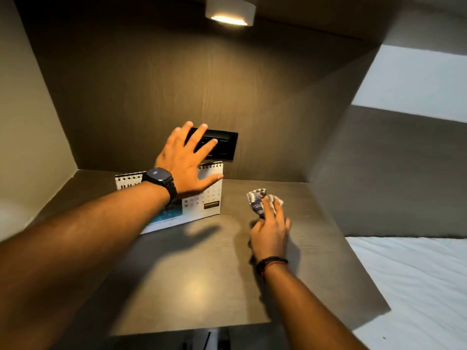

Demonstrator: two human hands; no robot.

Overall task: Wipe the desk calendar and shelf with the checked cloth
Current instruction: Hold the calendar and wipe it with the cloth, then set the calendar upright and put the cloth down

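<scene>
Checked cloth (257, 202) lies bunched up on the shelf (202, 274), to the right of the desk calendar (202, 200). The fingers (271, 207) of the right hand (271, 236) rest on top of the cloth and press it down; they are loosely bent over it, not closed around it. The cloth is a small crumpled lump, so it has no clear long side.

The fingers (199, 137) of the left hand (187, 168) are spread wide open and hold nothing. This hand is above the top of the calendar, and the thumb seems to be at its top edge, but I cannot tell if it touches. The left wrist wears one dark watch (159, 179). The right wrist wears one dark band (271, 262).

One calendar stands on the shelf, near the back wall. Its long side runs left to right, its ring binding is on top, and its printed page faces the person. One cloth is there.

On the back wall, behind the left hand, is one black switch plate (225, 145). One round lamp (230, 12) glows overhead. A white bed (417, 286) is to the right of the shelf.
</scene>
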